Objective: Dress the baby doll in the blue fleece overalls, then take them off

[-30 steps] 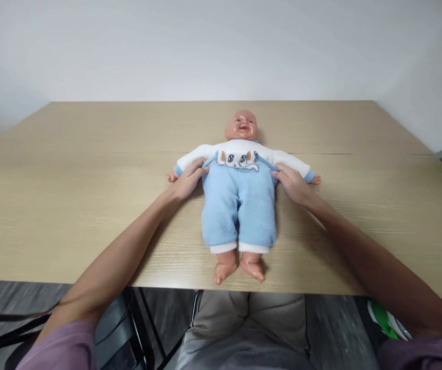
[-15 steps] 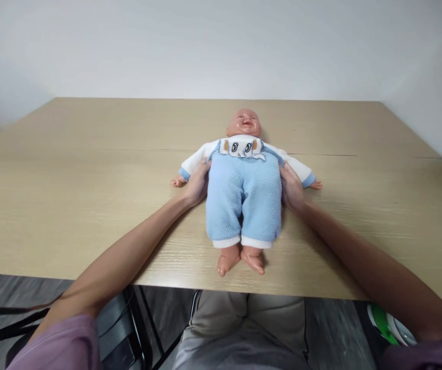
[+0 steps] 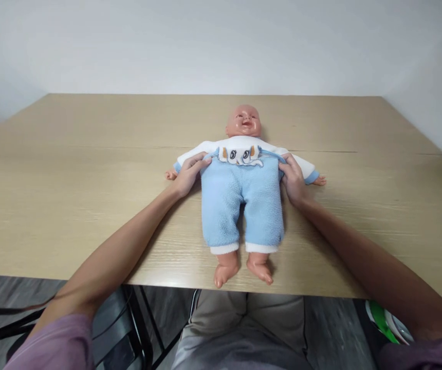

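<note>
Down at left, a dark chair (image 3: 111, 329) stands on the grey floor (image 3: 331, 329), and the wood-grain desk (image 3: 90, 195) stretches back toward a pale wall (image 3: 221, 46). Here's the left hand (image 3: 190, 176), pinching the blue overalls (image 3: 223, 205) at one side; the doll (image 3: 242, 190) lies face up mid-desk, feet near the front edge; the right hand (image 3: 293, 181) grips the other side. Lower right, something green and white (image 3: 380, 317) shows.
</note>
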A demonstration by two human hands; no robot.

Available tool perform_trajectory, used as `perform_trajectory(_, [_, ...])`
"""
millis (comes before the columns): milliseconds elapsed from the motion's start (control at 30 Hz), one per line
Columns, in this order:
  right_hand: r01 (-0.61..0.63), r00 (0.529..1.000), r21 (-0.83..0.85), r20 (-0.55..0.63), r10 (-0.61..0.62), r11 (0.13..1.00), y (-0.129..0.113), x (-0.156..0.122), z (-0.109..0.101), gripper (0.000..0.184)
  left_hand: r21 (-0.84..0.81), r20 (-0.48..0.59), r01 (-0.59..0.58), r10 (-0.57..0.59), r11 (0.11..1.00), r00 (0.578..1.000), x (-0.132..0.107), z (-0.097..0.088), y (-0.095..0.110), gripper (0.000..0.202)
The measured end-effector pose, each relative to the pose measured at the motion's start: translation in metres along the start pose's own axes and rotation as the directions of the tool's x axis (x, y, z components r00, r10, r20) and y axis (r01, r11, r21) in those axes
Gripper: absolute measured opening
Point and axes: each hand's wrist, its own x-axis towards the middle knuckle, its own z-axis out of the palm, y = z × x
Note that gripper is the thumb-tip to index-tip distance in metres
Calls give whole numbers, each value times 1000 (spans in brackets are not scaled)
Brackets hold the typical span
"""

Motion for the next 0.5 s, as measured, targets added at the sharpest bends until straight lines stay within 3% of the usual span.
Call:
perform_trajectory(100, [53,995,-67,-77,-58,996,-13,-7,3,21,42,-4,-91,92,995,996,0,3,3,61])
perform_trajectory(233, [70,992,-88,-99,-78,994,-24,-5,10,33,149,-100,-212,228,966,968,1,11,-1,62])
perform_trajectory(400, [64,994,-78,-87,-71,995,-43,30,18,39,293,-204,-318,384,902,900,2,13,-12,55])
perform_trajectory(500, [112,992,-165,-38,-120,980,-60,63,28,42,425,-226,-374,497,824,838,0,11,-16,48])
